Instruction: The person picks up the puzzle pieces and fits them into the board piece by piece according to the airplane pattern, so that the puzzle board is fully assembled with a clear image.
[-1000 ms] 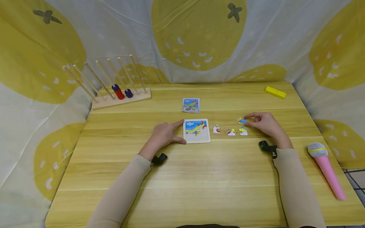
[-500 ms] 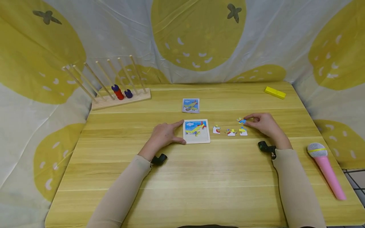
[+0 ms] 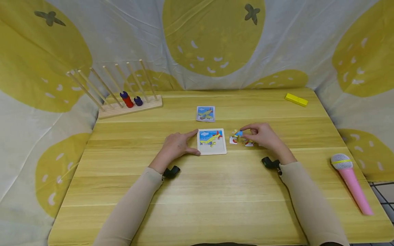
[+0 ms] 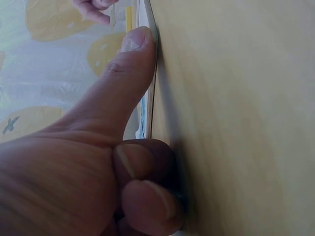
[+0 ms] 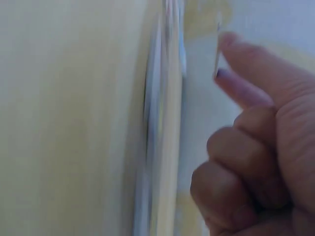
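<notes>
Currently, a piece (image 3: 239,133) is pinched by the right hand's (image 3: 263,135) thumb and forefinger, lifted off the bench (image 3: 197,205) between the board (image 3: 219,149) and the bench's right edge, near loose pieces (image 3: 233,140). The board, placed nearer the far edge than the near, is touched along its left side by the left hand (image 3: 176,145), thumb and forefinger spread wide.

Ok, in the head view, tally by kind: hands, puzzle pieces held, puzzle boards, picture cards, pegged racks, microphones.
Bare hands: 2 (left hand, right hand)
Held blue-and-yellow puzzle piece: 1
Square pale-framed puzzle board: 1
Small airplane picture card: 1
Light wooden pegged rack: 1
Pink-handled, grey-headed microphone: 1
Total: 7
</notes>
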Demonstrator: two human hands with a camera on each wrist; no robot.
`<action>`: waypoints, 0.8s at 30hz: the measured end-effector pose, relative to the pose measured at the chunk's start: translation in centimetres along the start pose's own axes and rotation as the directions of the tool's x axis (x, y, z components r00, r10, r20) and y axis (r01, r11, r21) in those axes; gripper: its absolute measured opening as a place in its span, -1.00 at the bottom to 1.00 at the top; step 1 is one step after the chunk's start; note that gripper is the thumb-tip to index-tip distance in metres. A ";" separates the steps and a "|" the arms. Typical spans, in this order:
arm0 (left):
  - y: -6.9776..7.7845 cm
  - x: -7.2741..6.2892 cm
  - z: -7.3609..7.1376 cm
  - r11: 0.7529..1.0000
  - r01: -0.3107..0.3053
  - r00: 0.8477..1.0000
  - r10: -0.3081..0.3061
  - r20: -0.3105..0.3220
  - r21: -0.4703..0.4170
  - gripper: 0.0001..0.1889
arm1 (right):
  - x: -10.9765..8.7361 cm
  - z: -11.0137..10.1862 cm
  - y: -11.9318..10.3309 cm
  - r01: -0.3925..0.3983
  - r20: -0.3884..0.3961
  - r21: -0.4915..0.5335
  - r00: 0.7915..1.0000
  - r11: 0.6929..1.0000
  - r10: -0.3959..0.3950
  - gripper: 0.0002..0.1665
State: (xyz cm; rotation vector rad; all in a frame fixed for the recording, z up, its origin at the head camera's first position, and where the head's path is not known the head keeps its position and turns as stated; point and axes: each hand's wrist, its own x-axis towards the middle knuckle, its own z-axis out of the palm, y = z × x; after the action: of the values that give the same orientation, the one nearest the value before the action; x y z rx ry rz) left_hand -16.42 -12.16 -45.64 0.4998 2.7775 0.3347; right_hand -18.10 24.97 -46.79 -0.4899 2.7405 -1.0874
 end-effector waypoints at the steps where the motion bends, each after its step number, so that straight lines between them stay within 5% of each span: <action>1: 0.0 0.0 0.0 1.000 -0.001 1.000 0.001 -0.001 0.001 0.10 | 0.3 0.7 -0.8 0.025 0.013 0.001 1.000 1.000 -0.025 -0.67; 9: -0.2 -0.1 0.1 1.000 -0.016 1.000 0.017 -0.019 0.014 0.10 | 1.8 4.6 -4.4 0.124 0.063 -0.026 0.991 0.992 -0.122 -0.73; 24: -0.2 0.1 0.2 0.999 -0.017 1.000 0.017 -0.023 0.029 0.11 | 2.2 5.6 -4.5 0.162 0.081 -0.110 0.985 0.981 -0.154 -0.67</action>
State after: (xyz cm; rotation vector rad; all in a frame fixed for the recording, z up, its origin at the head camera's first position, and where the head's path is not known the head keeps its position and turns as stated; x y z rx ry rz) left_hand -16.51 -12.30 -45.97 0.5299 2.8061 0.3063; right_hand -17.61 17.52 -47.83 -0.7597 2.7503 -0.9259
